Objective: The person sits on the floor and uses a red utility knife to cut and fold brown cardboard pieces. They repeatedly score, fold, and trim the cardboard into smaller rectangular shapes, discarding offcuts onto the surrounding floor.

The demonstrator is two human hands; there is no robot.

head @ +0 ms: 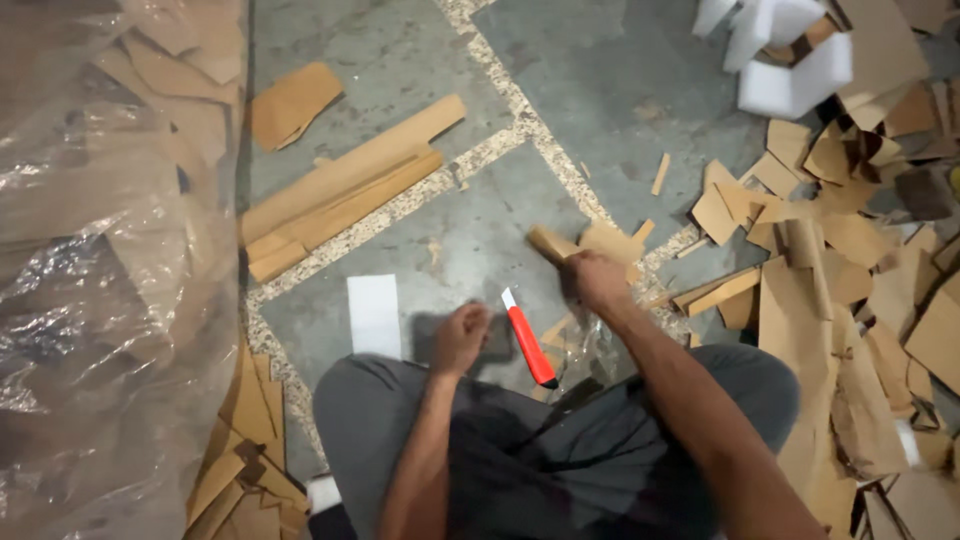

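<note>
My right hand (592, 281) is closed around a piece of brown cardboard (590, 243) that sticks out above it over the grey floor. My left hand (459, 338) is curled in a fist near my knee, and I see nothing in it. Between the two hands a red utility knife (528, 343) with its white blade out lies on the floor. A crumpled bit of clear plastic (590, 352) lies just right of the knife. My legs in grey trousers (520, 440) fill the bottom middle.
A large clear plastic bag (100, 300) of cardboard scraps stands along the left. Long cardboard strips (340, 190) lie at upper left, a white sheet (374, 315) beside my left hand. Cardboard offcuts (850, 280) pile up on the right, white foam blocks (790, 60) at top right.
</note>
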